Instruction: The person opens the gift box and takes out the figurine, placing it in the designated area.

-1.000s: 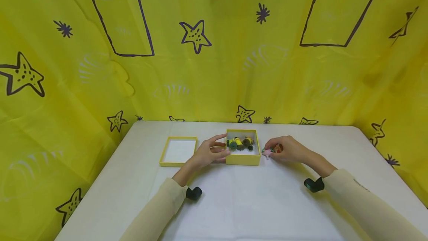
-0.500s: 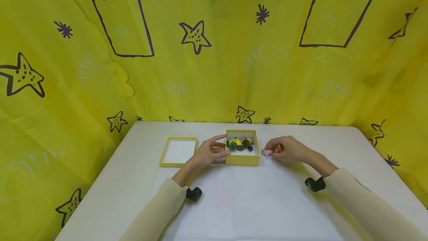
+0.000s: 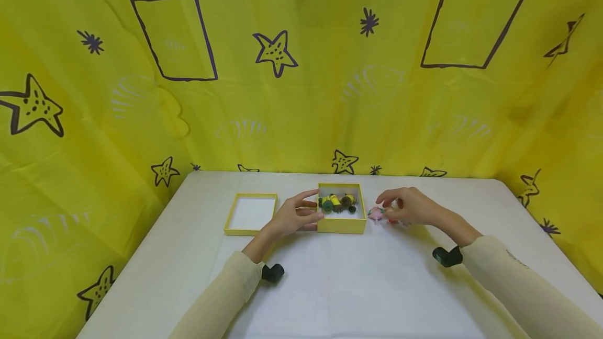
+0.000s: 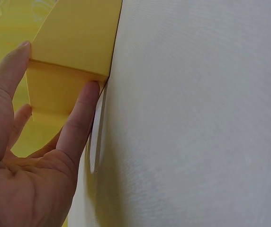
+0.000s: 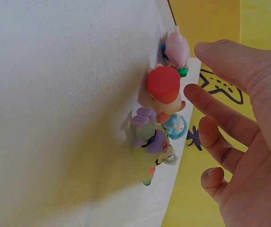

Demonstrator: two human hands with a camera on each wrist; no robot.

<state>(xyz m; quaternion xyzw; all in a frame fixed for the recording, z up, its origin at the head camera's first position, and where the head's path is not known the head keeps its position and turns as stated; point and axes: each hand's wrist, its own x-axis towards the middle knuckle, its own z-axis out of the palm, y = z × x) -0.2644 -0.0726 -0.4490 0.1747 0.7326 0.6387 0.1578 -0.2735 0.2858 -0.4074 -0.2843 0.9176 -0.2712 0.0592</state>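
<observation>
My left hand (image 3: 294, 214) touches the left side of an open yellow box (image 3: 341, 226) with spread fingertips; in the left wrist view, the fingers (image 4: 81, 118) lie against the box wall. Inside sit several small yellow, green and brown figurines (image 3: 335, 202). My right hand (image 3: 414, 207) hovers just right of the box, thumb and fingers apart, holding nothing. Below it lies a pink figurine (image 5: 177, 49) beside a red-topped figurine (image 5: 164, 85). A light-blue figurine (image 5: 175, 126) and a purple-and-green figurine (image 5: 152, 139) lie next to them, partly overlapping in the right wrist view.
A shallow yellow-rimmed box lid (image 3: 252, 213) with a white inside lies left of my left hand. Everything rests on a white-covered table (image 3: 358, 286). A yellow curtain (image 3: 301, 98) with starfish prints hangs behind and at both sides.
My right hand has drawn away from the pink figurine, up and slightly right, and its fingers have parted. The pink figurine now shows more fully. My left hand stays at the box.
</observation>
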